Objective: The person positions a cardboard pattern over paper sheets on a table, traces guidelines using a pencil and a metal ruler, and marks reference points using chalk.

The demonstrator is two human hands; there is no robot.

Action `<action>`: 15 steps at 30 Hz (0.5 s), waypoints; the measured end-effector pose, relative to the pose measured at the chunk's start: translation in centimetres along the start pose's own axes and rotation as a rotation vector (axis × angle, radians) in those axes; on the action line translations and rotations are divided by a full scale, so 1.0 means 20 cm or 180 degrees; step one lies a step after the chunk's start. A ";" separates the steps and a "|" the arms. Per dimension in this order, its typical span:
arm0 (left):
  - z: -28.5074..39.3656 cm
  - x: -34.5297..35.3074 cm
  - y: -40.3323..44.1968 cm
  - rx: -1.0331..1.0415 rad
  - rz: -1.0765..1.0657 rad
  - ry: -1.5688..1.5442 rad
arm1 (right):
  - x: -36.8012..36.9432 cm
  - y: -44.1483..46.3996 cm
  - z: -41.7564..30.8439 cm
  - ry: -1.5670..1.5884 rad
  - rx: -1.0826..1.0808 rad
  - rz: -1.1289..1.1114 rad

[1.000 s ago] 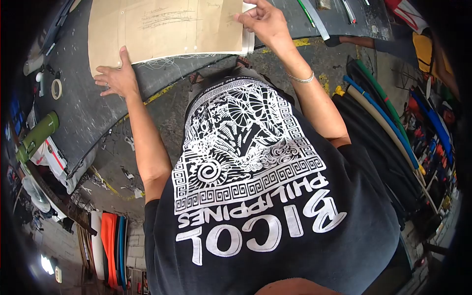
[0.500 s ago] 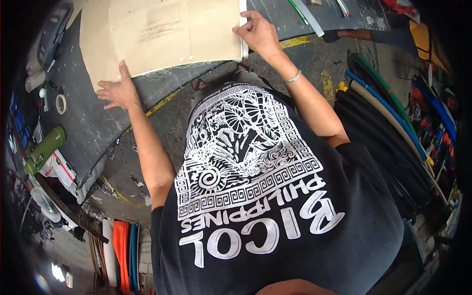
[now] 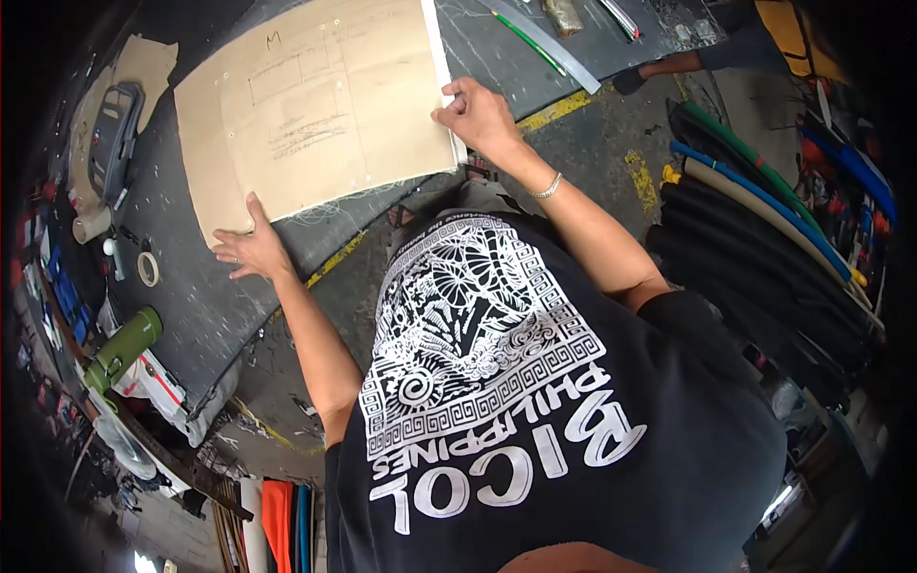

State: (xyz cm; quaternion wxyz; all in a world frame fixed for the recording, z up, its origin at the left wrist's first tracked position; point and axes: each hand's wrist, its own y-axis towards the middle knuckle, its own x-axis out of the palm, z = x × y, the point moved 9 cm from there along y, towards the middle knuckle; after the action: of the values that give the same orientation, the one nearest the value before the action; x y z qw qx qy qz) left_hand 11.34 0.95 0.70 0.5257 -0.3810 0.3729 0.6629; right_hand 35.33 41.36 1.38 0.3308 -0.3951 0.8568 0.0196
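A tan cardboard pattern [image 3: 315, 115] with pencil lines and an "M" lies on the dark worktable. White material [image 3: 438, 48] shows along its right edge, and loose threads hang from the near edge. My left hand [image 3: 254, 246] rests at the pattern's near left corner, fingers spread and thumb lying on the board. At the right edge, my right hand [image 3: 479, 116] is closed, thumb and forefinger pinching the pattern's border; what lies under the fingertips is partly hidden.
On the dark worktable [image 3: 191, 325] are a green pencil [image 3: 528, 43], a clear ruler [image 3: 564, 57], a tape roll [image 3: 148, 269] and a green cylinder [image 3: 124, 349]. Material rolls [image 3: 764, 220] stand to the right. Another person's arm or leg [image 3: 673, 65] shows at upper right.
The view has tilted, so the pattern and both hands sit lower in it and more of the board shows. Both hands keep their places on the pattern.
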 end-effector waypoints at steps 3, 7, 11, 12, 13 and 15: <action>0.00 -0.01 -0.01 -0.0012 -0.0006 -0.0012 | 0.01 0.00 0.02 0.0026 -0.0017 0.0039; -0.01 0.00 0.00 -0.0029 -0.0018 0.0029 | 0.00 0.01 0.02 0.0121 0.0018 0.0021; 0.01 -0.01 -0.02 -0.0062 -0.0028 0.0077 | -0.01 0.00 0.02 0.0237 0.0019 -0.0002; 0.00 -0.01 -0.01 -0.0068 -0.0040 0.0087 | 0.00 0.00 0.02 0.0228 0.0041 -0.0021; 0.00 -0.02 -0.01 -0.0074 -0.0049 0.0096 | 0.00 0.00 0.01 0.0221 0.0058 -0.0040; 0.01 -0.02 -0.01 -0.0083 -0.0065 0.0107 | 0.00 0.00 0.01 0.0215 0.0104 -0.0064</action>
State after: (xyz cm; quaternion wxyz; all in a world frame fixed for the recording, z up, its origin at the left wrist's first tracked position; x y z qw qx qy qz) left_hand 11.57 0.94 1.02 0.5211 -0.4027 0.3691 0.6558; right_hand 35.45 41.47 1.34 0.3083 -0.3986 0.8637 -0.0110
